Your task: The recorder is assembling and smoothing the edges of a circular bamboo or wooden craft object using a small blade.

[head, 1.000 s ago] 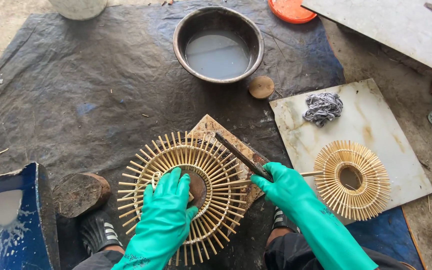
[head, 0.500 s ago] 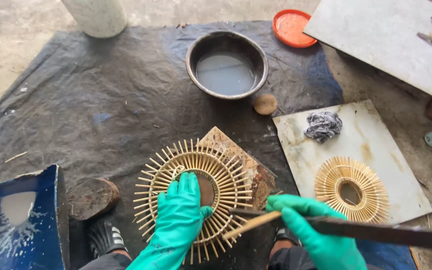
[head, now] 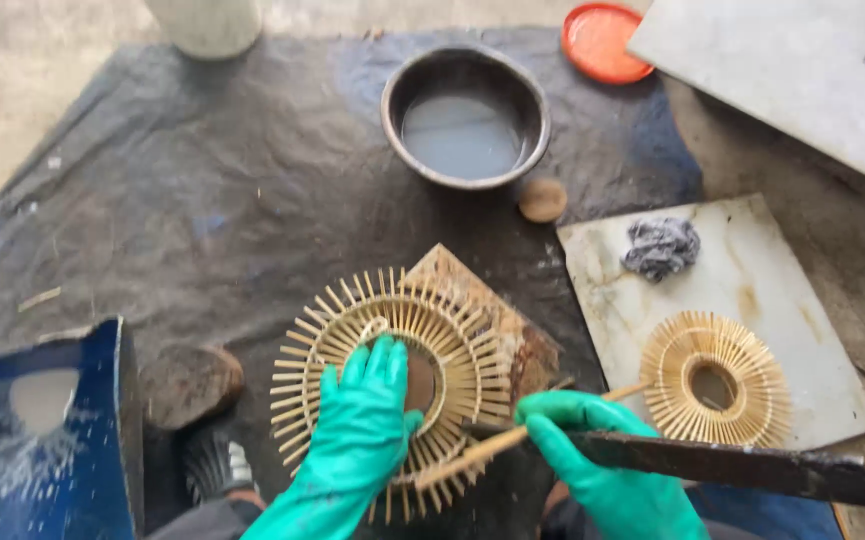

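I see a round bamboo-stick frame (head: 392, 385), pale slats fanned out like sun rays around an open centre, lying on a wooden block (head: 512, 325) near me on the dark tarp (head: 182, 220). A second, smaller frame (head: 717, 390) rests on a stained white board (head: 752, 290) to the right, with a grey rag (head: 660, 246) farther back. My left hand (head: 362, 430) lies flat on the frame, fingers together. My right hand (head: 592, 465) is clamped on a long dark blade (head: 742, 465) and a thin stick (head: 492, 450).
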